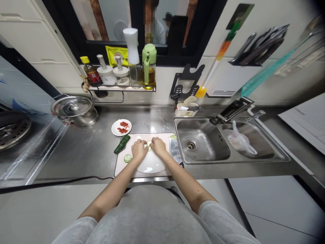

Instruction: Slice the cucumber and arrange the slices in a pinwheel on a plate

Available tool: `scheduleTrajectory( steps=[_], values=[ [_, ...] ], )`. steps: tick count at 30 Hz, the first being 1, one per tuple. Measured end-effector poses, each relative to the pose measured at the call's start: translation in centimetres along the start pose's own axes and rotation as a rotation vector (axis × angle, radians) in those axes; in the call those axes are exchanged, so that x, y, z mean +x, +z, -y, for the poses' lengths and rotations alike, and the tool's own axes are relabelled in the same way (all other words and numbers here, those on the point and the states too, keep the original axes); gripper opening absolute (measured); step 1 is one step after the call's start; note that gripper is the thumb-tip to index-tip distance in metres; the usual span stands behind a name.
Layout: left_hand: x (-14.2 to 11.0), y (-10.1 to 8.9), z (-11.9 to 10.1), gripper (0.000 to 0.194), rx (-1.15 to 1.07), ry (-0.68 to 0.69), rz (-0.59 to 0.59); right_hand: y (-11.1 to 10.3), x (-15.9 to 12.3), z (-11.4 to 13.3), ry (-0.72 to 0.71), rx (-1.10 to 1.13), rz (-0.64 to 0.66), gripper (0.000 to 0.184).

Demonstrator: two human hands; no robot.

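Observation:
A white plate [151, 166] lies on the pale cutting board [121, 172] in front of me. Over its far part, my left hand [139, 149] and my right hand [159, 147] have their fingers curled around pale green cucumber slices [148, 146]. The fingertips are partly hidden. More cucumber slices [127, 158] sit on the board left of the plate, and one end piece [173, 137] is at its far right corner. A dark green length of cucumber [122, 144] rests across the board's left edge. Right of my right hand lies a wide-bladed knife [174, 148].
A small white dish [114, 129] holds chopped red bits behind the board. The double sink [203, 144] is to the right, with a plastic bag [241, 140] in its far basin. A lidded steel pot [76, 112] stands left, and a condiment rack [122, 88] hangs at the back.

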State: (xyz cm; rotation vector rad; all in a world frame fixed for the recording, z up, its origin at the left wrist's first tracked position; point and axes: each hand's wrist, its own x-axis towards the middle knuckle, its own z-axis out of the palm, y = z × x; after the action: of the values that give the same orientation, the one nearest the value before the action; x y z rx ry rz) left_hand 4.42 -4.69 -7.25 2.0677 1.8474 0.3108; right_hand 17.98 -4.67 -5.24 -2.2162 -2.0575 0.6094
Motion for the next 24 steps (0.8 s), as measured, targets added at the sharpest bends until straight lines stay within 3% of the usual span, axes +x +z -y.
scheduleTrajectory(
  steps=[9,15,19,24],
  values=[
    [-0.2,0.0,0.1,0.024,-0.039,0.036,-0.042,-0.4,-0.3,0.0,-0.002,0.009,0.005,0.022],
    [-0.9,-0.8,0.2,0.025,-0.071,0.028,-0.064,-2.0,-1.1,0.8,-0.038,0.022,-0.082,0.027],
    [-2.1,-1.8,1.3,0.024,-0.083,0.002,-0.048,-3.3,-3.1,3.2,-0.215,0.012,-0.024,0.028],
    [-4.3,-2.9,5.0,0.026,-0.03,-0.056,-0.031,-3.4,-6.8,6.9,-0.596,-0.139,0.247,0.024]
  ],
)
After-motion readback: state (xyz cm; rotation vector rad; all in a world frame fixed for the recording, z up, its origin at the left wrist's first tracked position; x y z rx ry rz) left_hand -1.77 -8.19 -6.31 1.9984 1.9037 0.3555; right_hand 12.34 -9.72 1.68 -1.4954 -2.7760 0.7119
